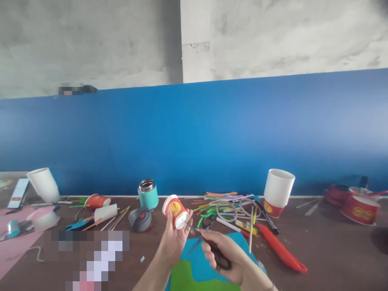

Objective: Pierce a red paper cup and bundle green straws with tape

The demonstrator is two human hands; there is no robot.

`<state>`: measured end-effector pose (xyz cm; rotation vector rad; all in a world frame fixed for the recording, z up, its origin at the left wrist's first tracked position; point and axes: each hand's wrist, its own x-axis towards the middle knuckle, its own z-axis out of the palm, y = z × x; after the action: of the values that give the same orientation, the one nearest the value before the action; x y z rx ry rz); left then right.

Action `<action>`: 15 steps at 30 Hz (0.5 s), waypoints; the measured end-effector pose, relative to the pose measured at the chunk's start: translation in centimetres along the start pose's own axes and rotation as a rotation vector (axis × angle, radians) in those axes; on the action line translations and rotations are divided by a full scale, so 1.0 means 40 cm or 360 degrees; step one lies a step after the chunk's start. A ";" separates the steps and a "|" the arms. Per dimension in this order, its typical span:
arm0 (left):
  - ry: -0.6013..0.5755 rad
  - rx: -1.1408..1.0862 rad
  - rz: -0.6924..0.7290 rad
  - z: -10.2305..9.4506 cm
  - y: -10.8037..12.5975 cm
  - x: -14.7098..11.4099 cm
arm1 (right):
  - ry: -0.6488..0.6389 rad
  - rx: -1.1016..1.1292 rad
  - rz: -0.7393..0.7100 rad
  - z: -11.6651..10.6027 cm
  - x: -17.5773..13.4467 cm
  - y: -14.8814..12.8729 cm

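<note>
My left hand (175, 236) is wrapped round a red and white paper cup (175, 208) with a yellow print, tilted so that its white base faces right and down. In my right hand (226, 254) is a pair of black-handled scissors (202, 236), blades spread apart. One blade tip points at the cup's base; whether it has gone in cannot be made out. Below both hands lie a blue sheet (209, 266) and a green sheet (184, 279) on the brown table.
Behind my hands are a teal flask (148, 196), its grey lid (140, 220) and a heap of coloured sticks (209, 207). White cups stacked in a red one (278, 192) stand right of them, near a long red piece (281, 250). A blue partition (194, 141) closes off the back.
</note>
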<state>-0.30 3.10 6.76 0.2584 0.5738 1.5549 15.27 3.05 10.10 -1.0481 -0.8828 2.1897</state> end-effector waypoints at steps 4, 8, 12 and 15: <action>0.0081 -0.0078 0.0191 -0.016 0.013 0.017 | 0.0118 -0.1042 -0.0470 -0.027 0.002 -0.012; 0.0096 -0.0060 0.0187 -0.026 0.010 0.022 | 0.0623 -0.2208 -0.0940 -0.077 0.014 0.000; 0.0078 -0.0004 0.0059 -0.028 0.002 0.020 | 0.0641 -0.2665 -0.0854 -0.093 0.024 0.027; -0.0074 0.0105 0.0003 -0.013 -0.011 0.004 | 0.0741 -0.2476 -0.1008 -0.068 0.029 0.029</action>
<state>-0.18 3.13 6.07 0.3447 0.5890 1.5297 16.63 4.00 7.41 -1.4348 -2.2870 0.4004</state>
